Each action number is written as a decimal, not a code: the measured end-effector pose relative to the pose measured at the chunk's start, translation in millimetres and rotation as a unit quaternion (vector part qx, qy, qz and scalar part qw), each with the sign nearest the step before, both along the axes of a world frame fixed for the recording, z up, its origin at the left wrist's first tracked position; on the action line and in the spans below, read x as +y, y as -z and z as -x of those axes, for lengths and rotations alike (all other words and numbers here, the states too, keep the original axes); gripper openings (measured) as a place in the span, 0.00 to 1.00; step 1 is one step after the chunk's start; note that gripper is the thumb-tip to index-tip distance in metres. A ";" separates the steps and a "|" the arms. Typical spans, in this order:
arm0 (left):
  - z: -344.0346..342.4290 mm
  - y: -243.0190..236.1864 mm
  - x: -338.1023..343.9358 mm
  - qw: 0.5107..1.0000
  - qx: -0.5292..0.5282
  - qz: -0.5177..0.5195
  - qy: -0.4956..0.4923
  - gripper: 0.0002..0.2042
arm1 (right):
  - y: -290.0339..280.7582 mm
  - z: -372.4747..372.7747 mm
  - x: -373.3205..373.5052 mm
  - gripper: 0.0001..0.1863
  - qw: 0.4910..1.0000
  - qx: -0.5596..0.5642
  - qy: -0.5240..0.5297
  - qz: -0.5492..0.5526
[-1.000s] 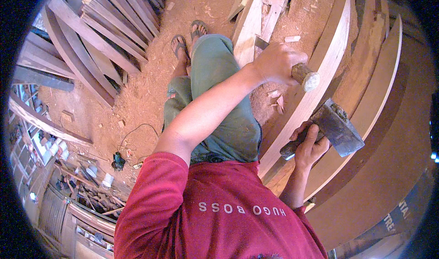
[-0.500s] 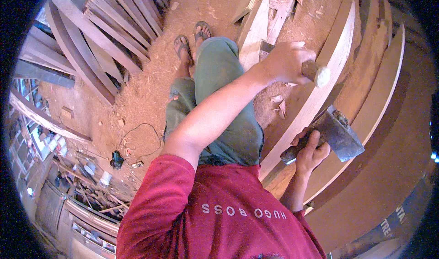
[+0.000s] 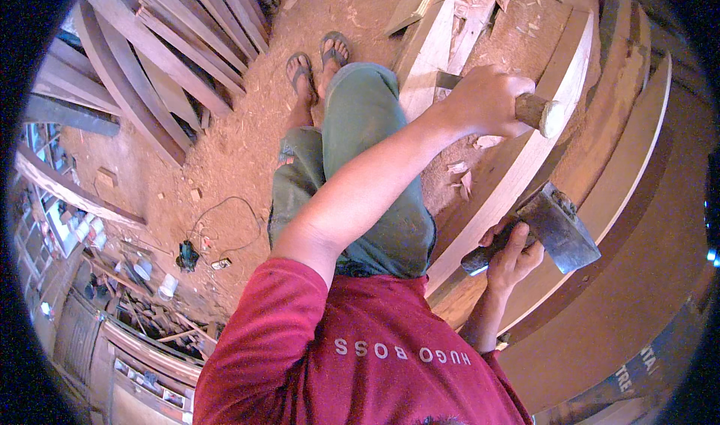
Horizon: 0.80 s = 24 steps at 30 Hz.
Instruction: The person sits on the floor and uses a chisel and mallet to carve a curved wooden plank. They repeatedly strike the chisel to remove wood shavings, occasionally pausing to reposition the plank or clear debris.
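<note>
While the right hand [image 3: 516, 254], fingers clamped round a block-headed hammer [image 3: 566, 234] right of centre, stays almost put, the left hand [image 3: 491, 101], fist closed on a wood-handled blade tool [image 3: 541, 115], sits farther right than before. Pale timber [image 3: 429, 50] below, upper centre; curved planks [image 3: 154, 43], upper left.

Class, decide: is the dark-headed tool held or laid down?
Held: the dark-headed tool has the right hand wrapped around its handle.
</note>
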<state>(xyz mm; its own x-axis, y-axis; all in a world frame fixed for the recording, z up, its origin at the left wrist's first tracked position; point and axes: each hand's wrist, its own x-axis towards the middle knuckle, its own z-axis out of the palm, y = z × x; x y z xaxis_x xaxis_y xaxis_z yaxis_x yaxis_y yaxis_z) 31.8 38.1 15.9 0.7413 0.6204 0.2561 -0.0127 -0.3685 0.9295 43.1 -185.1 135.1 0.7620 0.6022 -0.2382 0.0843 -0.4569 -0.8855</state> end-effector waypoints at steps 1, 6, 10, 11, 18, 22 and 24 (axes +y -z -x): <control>-1.5 0.8 1.0 1.000 -0.002 0.004 -0.001 0.19 | -0.7 1.9 2.2 0.17 1.000 0.000 0.010 -0.002; -0.3 -2.4 3.6 1.000 0.003 0.014 -0.010 0.20 | -1.5 1.5 5.8 0.18 1.000 -0.008 -0.008 0.009; 4.2 0.3 -3.8 1.000 0.000 -0.003 -0.001 0.21 | 1.1 1.0 6.9 0.17 1.000 0.002 -0.004 0.007; 3.8 4.6 -8.0 1.000 -0.010 -0.026 -0.011 0.22 | 1.5 0.8 7.3 0.17 1.000 0.006 -0.003 0.006; 2.3 3.8 -5.0 1.000 -0.007 -0.003 -0.018 0.20 | 2.7 1.1 12.6 0.19 1.000 -0.006 -0.007 0.007; 1.2 2.6 -3.9 0.999 -0.012 0.001 -0.033 0.22 | 4.1 -0.5 11.5 0.22 1.000 0.000 -0.010 0.003; 0.9 2.3 -4.5 1.000 -0.011 0.002 -0.028 0.22 | 3.7 -0.2 12.9 0.23 1.000 -0.001 -0.010 0.007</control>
